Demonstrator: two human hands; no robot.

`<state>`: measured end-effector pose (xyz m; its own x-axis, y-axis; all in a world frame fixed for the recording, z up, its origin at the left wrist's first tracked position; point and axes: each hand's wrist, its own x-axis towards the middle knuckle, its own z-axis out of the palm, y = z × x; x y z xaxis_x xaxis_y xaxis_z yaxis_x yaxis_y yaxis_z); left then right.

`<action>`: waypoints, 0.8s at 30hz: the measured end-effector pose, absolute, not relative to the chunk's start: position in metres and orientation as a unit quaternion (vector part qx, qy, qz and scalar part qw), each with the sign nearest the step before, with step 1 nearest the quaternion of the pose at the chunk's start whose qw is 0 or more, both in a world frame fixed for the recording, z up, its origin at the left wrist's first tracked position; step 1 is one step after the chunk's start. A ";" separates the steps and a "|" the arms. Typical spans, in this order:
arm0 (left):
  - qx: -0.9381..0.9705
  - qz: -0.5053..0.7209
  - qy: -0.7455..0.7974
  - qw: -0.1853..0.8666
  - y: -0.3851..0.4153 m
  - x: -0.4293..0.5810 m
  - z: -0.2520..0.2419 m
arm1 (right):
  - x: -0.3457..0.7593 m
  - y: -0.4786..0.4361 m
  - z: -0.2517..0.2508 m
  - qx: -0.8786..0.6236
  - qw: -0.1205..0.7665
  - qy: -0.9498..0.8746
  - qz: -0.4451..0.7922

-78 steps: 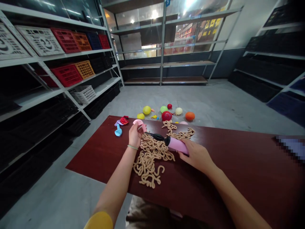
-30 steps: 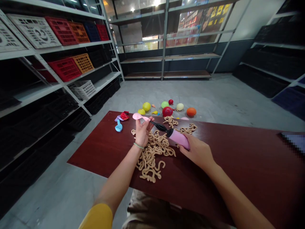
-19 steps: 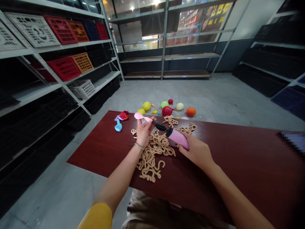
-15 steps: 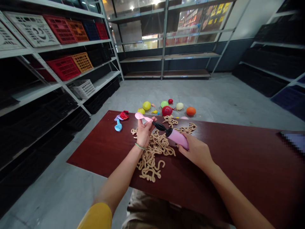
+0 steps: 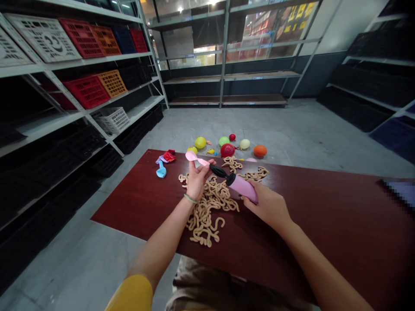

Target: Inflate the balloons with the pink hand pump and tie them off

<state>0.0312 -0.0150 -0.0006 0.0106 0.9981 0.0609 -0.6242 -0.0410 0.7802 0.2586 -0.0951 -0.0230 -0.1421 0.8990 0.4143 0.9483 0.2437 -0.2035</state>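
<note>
The left arm (image 5: 162, 237) reaches forward and inward; the left hand (image 5: 197, 181) is raised, with fingers bent in a pinch. The right arm (image 5: 313, 255) also slants inward, and the right hand (image 5: 269, 205) is curled in a grip.

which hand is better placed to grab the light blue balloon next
Probably the left hand: it's nearer the light blue balloon, though holding the pink balloon. The right hand is farther off, gripping the pump.

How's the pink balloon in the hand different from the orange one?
The pink balloon is thin and looks limp; the orange balloon is plump and rounded. The left hand holds the pink balloon at the pump, while the orange balloon rests on the floor. Each looks one plain colour.
</note>
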 end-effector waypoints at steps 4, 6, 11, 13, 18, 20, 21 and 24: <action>0.342 0.629 0.286 0.636 -0.017 0.031 0.000 | 0.259 -0.095 -0.022 -0.611 0.232 -0.755 -0.055; 0.352 0.618 0.287 0.642 -0.017 0.031 0.000 | 0.259 -0.095 -0.021 -0.609 0.235 -0.756 -0.052; 0.351 0.620 0.277 0.645 -0.017 0.035 -0.005 | 0.257 -0.094 -0.022 -0.615 0.258 -0.744 -0.041; 0.335 0.638 0.272 0.637 -0.017 0.037 -0.009 | 0.257 -0.094 -0.022 -0.628 0.270 -0.729 -0.039; 0.309 0.642 0.294 0.637 -0.017 0.041 -0.015 | 0.256 -0.095 -0.020 -0.638 0.275 -0.718 -0.051; 0.294 0.644 0.314 0.633 -0.017 0.041 -0.014 | 0.254 -0.096 -0.018 -0.636 0.274 -0.720 -0.049; 0.283 0.650 0.324 0.626 -0.017 0.041 -0.014 | 0.254 -0.096 -0.018 -0.635 0.274 -0.721 -0.047; 0.266 0.669 0.357 0.596 -0.018 0.041 -0.013 | 0.252 -0.096 -0.018 -0.638 0.280 -0.716 -0.044</action>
